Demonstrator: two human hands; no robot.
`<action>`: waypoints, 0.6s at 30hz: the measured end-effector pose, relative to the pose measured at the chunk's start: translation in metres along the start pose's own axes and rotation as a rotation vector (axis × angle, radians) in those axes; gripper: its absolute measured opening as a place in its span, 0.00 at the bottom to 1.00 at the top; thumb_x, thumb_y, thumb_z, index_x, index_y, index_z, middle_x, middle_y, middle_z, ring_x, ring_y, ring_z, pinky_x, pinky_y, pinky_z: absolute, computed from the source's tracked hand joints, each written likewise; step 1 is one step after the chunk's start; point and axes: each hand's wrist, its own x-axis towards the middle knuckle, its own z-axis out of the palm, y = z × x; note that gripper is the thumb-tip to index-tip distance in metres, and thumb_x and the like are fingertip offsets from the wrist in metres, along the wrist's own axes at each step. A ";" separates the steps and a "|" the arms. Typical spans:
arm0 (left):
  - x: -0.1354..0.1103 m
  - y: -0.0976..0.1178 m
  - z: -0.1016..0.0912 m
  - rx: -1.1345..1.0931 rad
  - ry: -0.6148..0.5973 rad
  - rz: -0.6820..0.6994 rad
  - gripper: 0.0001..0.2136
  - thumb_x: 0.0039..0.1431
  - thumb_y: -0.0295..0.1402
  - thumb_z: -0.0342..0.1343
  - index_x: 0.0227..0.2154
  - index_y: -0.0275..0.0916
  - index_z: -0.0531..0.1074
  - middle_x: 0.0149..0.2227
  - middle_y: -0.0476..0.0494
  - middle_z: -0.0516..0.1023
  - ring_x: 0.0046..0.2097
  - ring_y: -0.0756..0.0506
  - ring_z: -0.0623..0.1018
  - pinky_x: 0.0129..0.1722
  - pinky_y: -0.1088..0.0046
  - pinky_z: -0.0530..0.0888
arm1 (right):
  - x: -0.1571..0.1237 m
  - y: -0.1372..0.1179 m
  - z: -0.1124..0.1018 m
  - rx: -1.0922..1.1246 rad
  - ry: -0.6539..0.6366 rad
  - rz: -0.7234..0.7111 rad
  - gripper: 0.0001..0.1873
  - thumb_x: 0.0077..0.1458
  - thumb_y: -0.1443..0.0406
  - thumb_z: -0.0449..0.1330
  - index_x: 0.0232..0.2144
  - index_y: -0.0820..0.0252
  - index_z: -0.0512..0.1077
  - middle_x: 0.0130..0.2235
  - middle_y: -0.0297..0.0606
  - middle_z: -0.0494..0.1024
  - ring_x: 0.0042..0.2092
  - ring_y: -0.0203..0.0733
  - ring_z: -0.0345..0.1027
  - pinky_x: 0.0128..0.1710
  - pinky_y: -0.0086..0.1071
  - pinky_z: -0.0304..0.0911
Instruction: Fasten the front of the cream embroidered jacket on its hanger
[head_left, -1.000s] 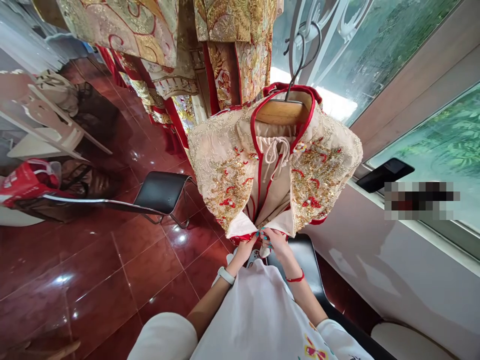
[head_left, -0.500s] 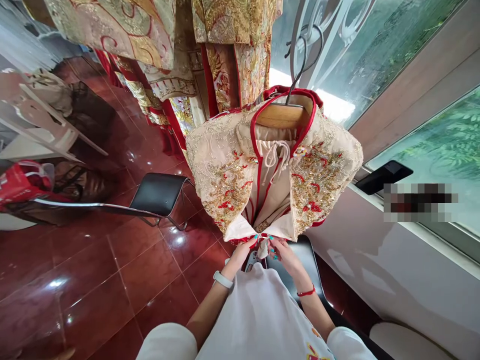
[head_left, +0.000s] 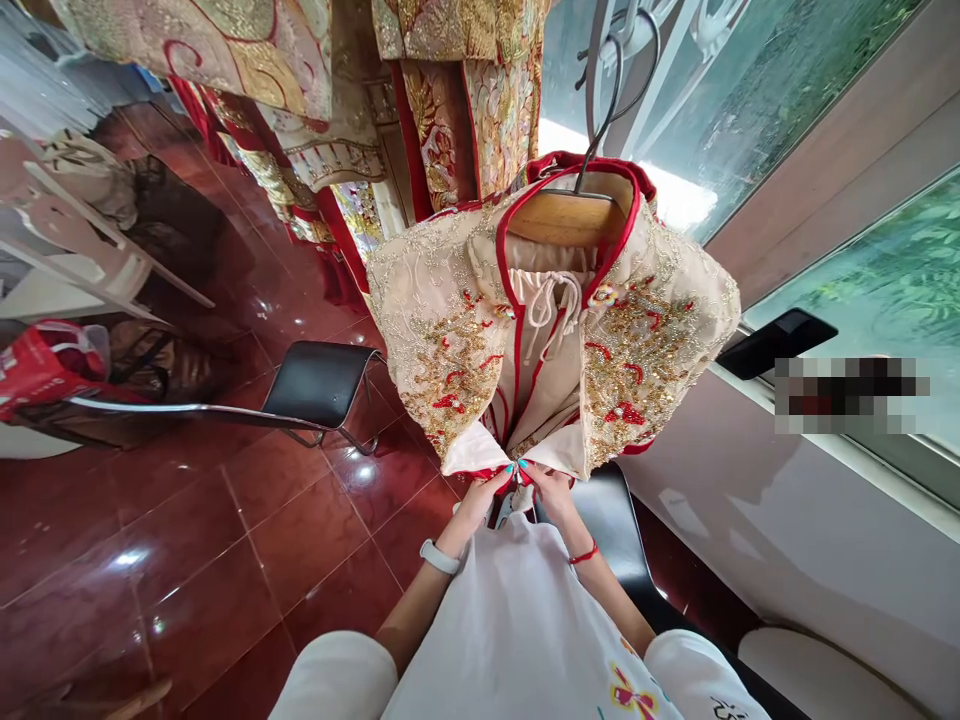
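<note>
A cream beaded jacket (head_left: 450, 330) with red piping hangs in front of me on a wooden hanger (head_left: 566, 217). Its lower front edges are folded outward, showing white lining. My left hand (head_left: 484, 492) pinches the bottom front edge on the left, and my right hand (head_left: 551, 488) pinches the edge just beside it, so the fingertips nearly meet at the middle. Whatever small fastening lies between the fingers is too small to make out. A drawstring bow (head_left: 553, 300) is tied inside the neck opening.
Gold and red embroidered garments (head_left: 247, 60) hang behind on the left. A black chair (head_left: 321, 383) stands on the red tiles, and another black seat (head_left: 600, 520) is below the jacket at right. A dark phone (head_left: 780, 343) rests on the window sill.
My right hand has moved left and in, bringing its fingertips against the left hand's at the jacket's bottom edge. The view has shifted slightly.
</note>
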 end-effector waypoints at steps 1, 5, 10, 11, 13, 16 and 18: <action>0.001 0.000 -0.002 0.038 0.015 0.022 0.22 0.41 0.54 0.70 0.30 0.39 0.81 0.40 0.39 0.86 0.49 0.36 0.80 0.55 0.59 0.72 | -0.001 0.000 0.004 0.008 0.020 -0.006 0.18 0.30 0.57 0.77 0.25 0.56 0.77 0.30 0.34 0.82 0.32 0.42 0.73 0.40 0.38 0.72; 0.006 -0.002 -0.009 0.162 0.068 0.107 0.19 0.44 0.52 0.67 0.30 0.40 0.80 0.42 0.39 0.86 0.51 0.36 0.79 0.58 0.59 0.70 | 0.000 -0.004 0.009 -0.010 0.005 0.024 0.15 0.35 0.57 0.75 0.24 0.57 0.76 0.28 0.35 0.81 0.31 0.41 0.73 0.36 0.37 0.72; 0.017 -0.008 -0.013 0.221 0.093 0.121 0.17 0.49 0.49 0.64 0.31 0.40 0.79 0.43 0.39 0.85 0.49 0.38 0.80 0.57 0.59 0.70 | 0.003 -0.016 -0.024 -0.455 -0.130 0.155 0.09 0.47 0.60 0.69 0.23 0.56 0.74 0.22 0.35 0.76 0.24 0.39 0.68 0.23 0.32 0.63; 0.019 -0.010 -0.013 0.230 0.097 0.121 0.17 0.49 0.49 0.63 0.31 0.40 0.79 0.42 0.39 0.85 0.48 0.38 0.80 0.57 0.59 0.71 | 0.002 -0.017 -0.028 -0.550 -0.146 0.134 0.11 0.49 0.60 0.68 0.21 0.55 0.72 0.19 0.33 0.73 0.22 0.38 0.65 0.21 0.31 0.60; 0.024 -0.012 -0.013 0.260 0.085 0.119 0.16 0.51 0.49 0.62 0.30 0.40 0.78 0.41 0.40 0.85 0.47 0.38 0.80 0.56 0.59 0.71 | -0.001 -0.015 -0.029 -0.650 -0.191 0.061 0.15 0.53 0.58 0.65 0.19 0.54 0.70 0.18 0.32 0.70 0.20 0.37 0.62 0.20 0.31 0.56; 0.029 -0.014 -0.013 0.329 0.077 0.110 0.14 0.53 0.48 0.61 0.31 0.41 0.78 0.40 0.41 0.85 0.47 0.37 0.80 0.55 0.59 0.72 | -0.004 -0.013 -0.013 -0.685 -0.240 -0.086 0.14 0.56 0.56 0.62 0.22 0.54 0.70 0.21 0.33 0.72 0.22 0.39 0.63 0.23 0.32 0.58; 0.033 -0.015 -0.014 0.369 0.099 0.135 0.13 0.53 0.47 0.61 0.32 0.42 0.78 0.40 0.41 0.85 0.48 0.38 0.80 0.56 0.59 0.72 | -0.003 -0.014 -0.002 -0.721 -0.220 -0.204 0.14 0.55 0.56 0.62 0.21 0.53 0.69 0.21 0.33 0.72 0.24 0.39 0.62 0.27 0.33 0.59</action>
